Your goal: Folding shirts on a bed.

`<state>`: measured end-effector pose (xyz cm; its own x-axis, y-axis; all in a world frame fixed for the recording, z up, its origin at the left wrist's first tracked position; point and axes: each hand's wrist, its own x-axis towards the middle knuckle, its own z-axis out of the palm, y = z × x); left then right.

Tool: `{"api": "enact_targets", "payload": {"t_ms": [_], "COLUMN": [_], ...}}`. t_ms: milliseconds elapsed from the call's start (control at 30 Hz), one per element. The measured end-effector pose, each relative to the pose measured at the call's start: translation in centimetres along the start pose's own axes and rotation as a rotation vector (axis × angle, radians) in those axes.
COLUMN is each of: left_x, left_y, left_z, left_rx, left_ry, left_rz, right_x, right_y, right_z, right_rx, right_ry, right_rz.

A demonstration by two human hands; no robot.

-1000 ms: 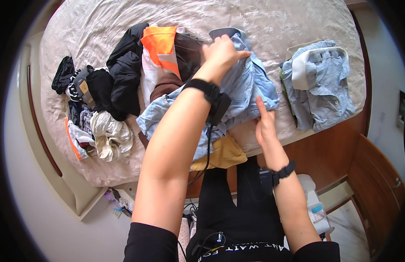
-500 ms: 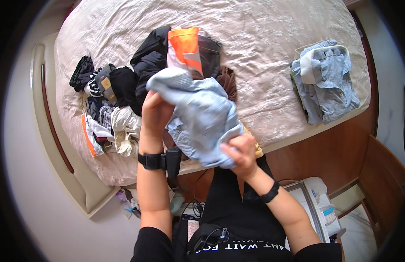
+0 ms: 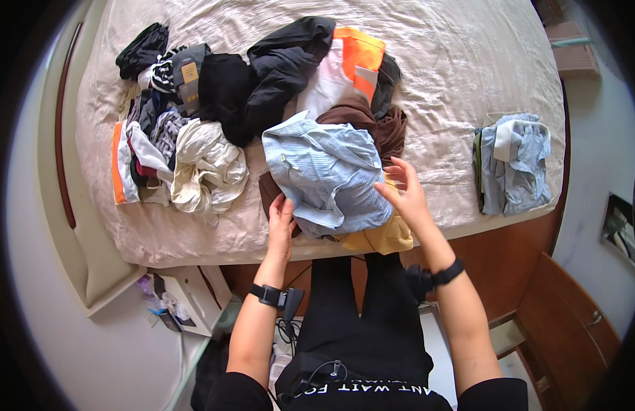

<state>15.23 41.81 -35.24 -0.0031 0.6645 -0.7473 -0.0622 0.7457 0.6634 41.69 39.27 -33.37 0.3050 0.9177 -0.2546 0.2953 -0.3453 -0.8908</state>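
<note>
A light blue striped shirt [image 3: 331,171] lies rumpled near the bed's front edge, its white-trimmed part toward the far left. My left hand [image 3: 281,225] is at the shirt's lower left edge, fingers stretched out and seemingly touching the cloth. By its right edge, my right hand [image 3: 405,194] is open, thumb and fingers apart. Partly beneath the shirt are a yellow cloth [image 3: 382,236] and a brown garment [image 3: 351,116].
Beyond lie dark garments [image 3: 286,58] and an orange-and-white piece [image 3: 360,58]. A cream garment [image 3: 209,164] and several mixed clothes sit left. Folded blue clothing [image 3: 519,164] rests at the bed's [image 3: 454,89] right side. An open drawer unit [image 3: 194,294] stands lower left.
The shirt, held up in both hands before, now lies down on the pile. Both hands have let go of it and sit at its two sides. The view has shifted.
</note>
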Motion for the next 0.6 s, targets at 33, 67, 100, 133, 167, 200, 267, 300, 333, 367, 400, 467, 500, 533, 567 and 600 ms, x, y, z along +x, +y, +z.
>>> {"api": "enact_targets", "payload": {"t_ms": [33,67,100,133,167,200,267,300,333,367,400,467,500,533,567,600], "left_x": [-0.1,0.4,0.9,1.4,1.8,2.3,3.2,3.5,3.9,4.0,3.9,2.4,1.8,1.5,1.5,0.9], "left_y": [0.1,-0.2,-0.4,-0.7,-0.9,-1.2,-1.6,-1.7,-1.8,-2.0,-2.2,-1.1,-0.6,-0.7,-0.7,0.2], "left_z": [0.5,0.6,0.5,0.2,0.4,0.8,-0.2,-0.8,-1.1,-1.5,-1.9,-0.4,0.3,-0.4,-1.2,-1.3], "left_rx": [0.033,0.004,-0.012,-0.006,-0.002,-0.031,0.087,0.212,0.257,0.253,0.310,0.351,0.315,0.246,0.288,0.241], "left_ry": [0.047,0.102,0.106,0.073,0.032,0.086,0.079,0.067,0.075,0.076,0.103,0.155,0.134,0.103,0.060,0.048], "left_rz": [0.030,0.057,0.055,0.111,0.165,0.195,0.198,0.205,0.298,0.301,0.348,0.434,0.436,0.498,0.476,0.426], "right_x": [1.4,2.6,3.7,4.6,5.4,5.9,6.1,5.8,5.4,5.0,4.4,3.1,2.5,1.6,0.9,0.4], "right_y": [0.3,0.0,-0.1,-0.6,-0.8,-1.1,-1.1,-1.1,-1.5,-1.9,-2.0,-3.4,-3.7,-5.6,-6.1,-5.9], "right_z": [0.4,0.7,1.1,1.5,1.6,1.7,2.6,3.0,3.3,3.5,3.7,3.0,2.5,2.4,1.9,1.7], "right_rx": [0.283,0.339,0.395,0.306,0.154,0.187,0.238,0.233,0.230,0.227,0.230,0.341,0.367,0.480,0.393,0.306], "right_ry": [-0.151,-0.254,-0.355,-0.391,-0.406,-0.439,-0.456,-0.459,-0.438,-0.417,-0.389,-0.336,-0.312,-0.275,-0.233,-0.207], "right_rz": [0.294,0.300,0.307,0.330,0.342,0.396,0.432,0.433,0.391,0.348,0.242,0.240,0.232,0.242,0.186,0.061]}}
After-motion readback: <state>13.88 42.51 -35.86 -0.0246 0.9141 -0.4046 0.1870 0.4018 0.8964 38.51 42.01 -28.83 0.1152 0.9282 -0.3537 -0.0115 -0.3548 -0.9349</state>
